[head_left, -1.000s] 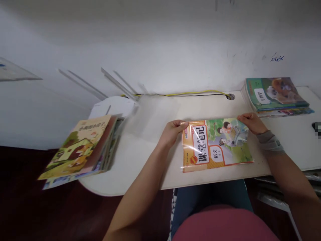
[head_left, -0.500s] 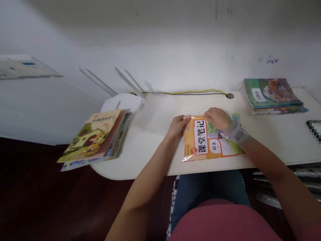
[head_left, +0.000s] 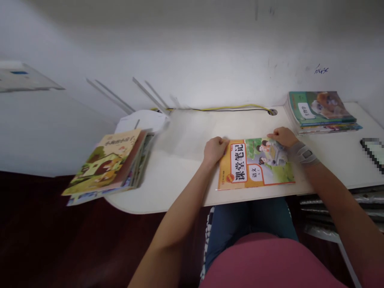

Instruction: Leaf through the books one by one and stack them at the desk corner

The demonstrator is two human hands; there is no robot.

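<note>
An orange, green and white workbook (head_left: 240, 164) with a cartoon cover lies on the white desk (head_left: 177, 192) in front of me, close to the front edge. My left hand (head_left: 215, 149) is closed on its upper left corner, thumb on top and fingers curled. At the upper right edge, my right hand (head_left: 283, 137) is closed too, its thumb on the cover. A clear band with a small square sits on my right wrist. The fingers under the workbook are hidden.
A leaning pile of picture books (head_left: 105, 162) overhangs the desk's left end. At the back right stands a stack of textbooks (head_left: 324, 108). A yellow cable (head_left: 228, 107) runs along the wall to a round hole (head_left: 272, 112). A pixelated device (head_left: 373, 152) lies far right.
My right hand has slid right along the workbook's top edge, uncovering the cover's cartoon children. My left hand stays at the left corner. The view has shifted slightly.
</note>
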